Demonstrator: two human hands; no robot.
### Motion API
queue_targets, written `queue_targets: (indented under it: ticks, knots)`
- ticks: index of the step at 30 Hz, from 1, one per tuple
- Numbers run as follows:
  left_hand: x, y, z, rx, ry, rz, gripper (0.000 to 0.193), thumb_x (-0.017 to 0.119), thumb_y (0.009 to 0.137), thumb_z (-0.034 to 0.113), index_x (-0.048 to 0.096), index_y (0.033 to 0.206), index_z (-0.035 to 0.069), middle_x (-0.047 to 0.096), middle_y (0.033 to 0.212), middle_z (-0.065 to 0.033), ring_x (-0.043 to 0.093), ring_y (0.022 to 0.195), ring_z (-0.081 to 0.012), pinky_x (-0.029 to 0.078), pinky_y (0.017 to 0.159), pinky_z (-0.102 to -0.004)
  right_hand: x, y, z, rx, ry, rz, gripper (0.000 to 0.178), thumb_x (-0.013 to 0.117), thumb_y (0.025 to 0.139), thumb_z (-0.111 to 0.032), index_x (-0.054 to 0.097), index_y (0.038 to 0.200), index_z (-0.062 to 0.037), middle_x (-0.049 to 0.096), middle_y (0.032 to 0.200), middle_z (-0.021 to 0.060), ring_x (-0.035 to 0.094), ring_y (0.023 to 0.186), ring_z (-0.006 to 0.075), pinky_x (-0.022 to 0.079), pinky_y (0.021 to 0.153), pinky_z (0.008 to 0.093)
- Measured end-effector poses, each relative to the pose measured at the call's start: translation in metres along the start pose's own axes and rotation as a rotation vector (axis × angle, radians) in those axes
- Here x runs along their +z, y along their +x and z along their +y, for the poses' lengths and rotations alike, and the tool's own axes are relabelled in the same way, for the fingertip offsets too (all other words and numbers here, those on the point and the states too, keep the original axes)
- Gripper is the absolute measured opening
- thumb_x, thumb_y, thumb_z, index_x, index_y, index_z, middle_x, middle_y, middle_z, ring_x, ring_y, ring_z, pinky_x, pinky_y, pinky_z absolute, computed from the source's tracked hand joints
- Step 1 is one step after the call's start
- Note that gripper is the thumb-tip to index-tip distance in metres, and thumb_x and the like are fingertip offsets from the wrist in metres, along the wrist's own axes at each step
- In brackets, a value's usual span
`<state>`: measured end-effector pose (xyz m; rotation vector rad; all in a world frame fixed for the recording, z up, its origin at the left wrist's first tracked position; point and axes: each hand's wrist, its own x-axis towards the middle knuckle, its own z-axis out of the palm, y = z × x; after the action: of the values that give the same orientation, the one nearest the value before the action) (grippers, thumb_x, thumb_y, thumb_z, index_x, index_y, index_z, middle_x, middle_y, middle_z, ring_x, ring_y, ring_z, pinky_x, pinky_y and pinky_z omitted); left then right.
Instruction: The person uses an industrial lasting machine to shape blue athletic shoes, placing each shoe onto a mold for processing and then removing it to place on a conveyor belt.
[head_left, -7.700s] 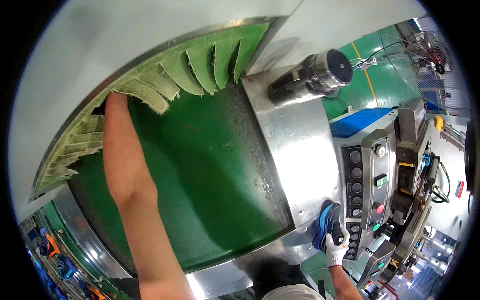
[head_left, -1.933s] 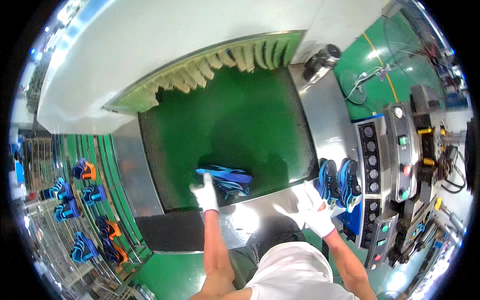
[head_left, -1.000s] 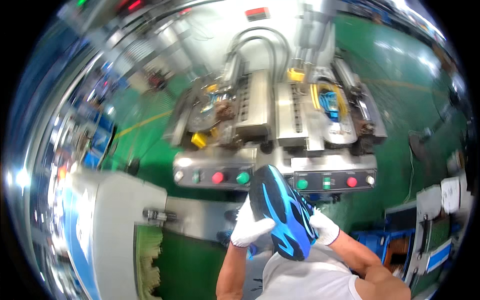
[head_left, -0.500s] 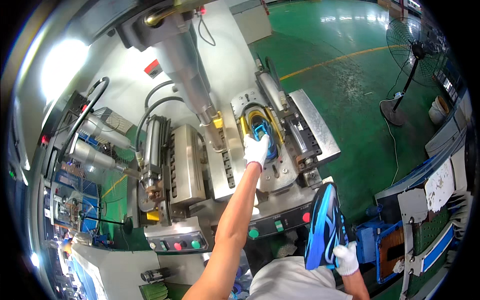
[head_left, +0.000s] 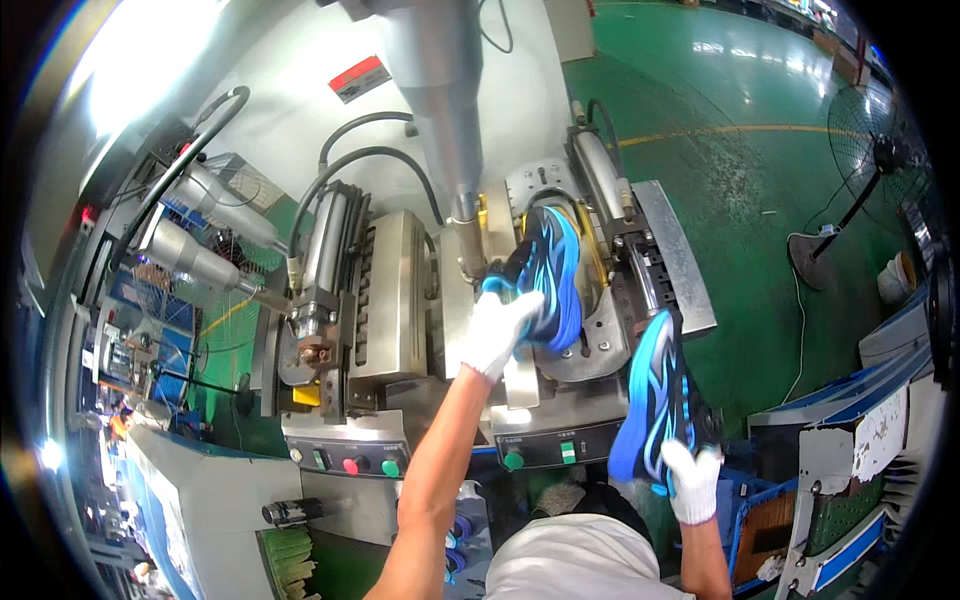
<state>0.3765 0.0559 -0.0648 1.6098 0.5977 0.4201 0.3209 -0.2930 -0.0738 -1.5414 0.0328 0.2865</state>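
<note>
One shoe [head_left: 563, 285] is clamped in the left hand [head_left: 502, 330] over the machine [head_left: 602, 348], a second shoe [head_left: 650, 400] in the right hand [head_left: 692, 482] at its five o'clock, apparently mid-swap, calling for clearing the machine.

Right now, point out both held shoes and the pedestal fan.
Left-held shoe [head_left: 552, 282], head view: its striped side.
Right-held shoe [head_left: 653, 400], head view: its striped side.
Pedestal fan [head_left: 884, 155], head view: its dark hub.

set on a green floor [head_left: 690, 85], lit by a white glare [head_left: 150, 65] at upper left
crossed at upper right by a yellow line [head_left: 740, 128]; backed by a white panel [head_left: 295, 115]; furnished near the right edge with a black standing fan [head_left: 884, 155] and pale bucket [head_left: 897, 278]
</note>
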Motion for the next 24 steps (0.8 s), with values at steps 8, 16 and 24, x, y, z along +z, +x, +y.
queue_targets:
  ticks: [8,16,24]
  knots:
    - [-0.14,-0.267,-0.004,-0.287,0.109,0.003,0.053,0.079,0.082,0.012,0.064,0.131,0.0,0.071,0.105,-0.0073,0.064,0.081,-0.0123,0.055,0.073,-0.0315,0.186,0.26,-0.039,-0.261,-0.618,-0.251,0.039,0.076,0.081,-0.029,0.074,0.101,0.0047,0.074,0.1,0.0242,0.073,0.09,0.0313,0.057,0.082,0.0426]
    - [-0.197,-0.557,-0.105,-1.056,0.497,0.857,0.039,0.084,0.07,0.025,0.065,0.092,-0.002,0.071,0.089,-0.0126,0.07,0.082,-0.021,0.056,0.075,-0.0378,0.266,0.317,0.054,-0.638,-1.192,-0.165,0.049,0.066,0.083,-0.05,0.074,0.088,-0.0024,0.072,0.094,0.0232,0.069,0.088,0.0433,0.054,0.079,0.0508]
    - [-0.214,-0.505,-0.286,-1.133,0.275,1.09,0.101,0.079,0.072,0.045,0.036,0.152,0.002,0.064,0.133,-0.027,0.062,0.124,-0.0419,0.047,0.108,-0.0441,0.175,0.495,0.058,-0.439,-0.692,-0.509,0.062,0.074,0.087,-0.039,0.065,0.125,0.0092,0.067,0.128,0.0245,0.063,0.12,0.0342,0.047,0.104,0.0422]
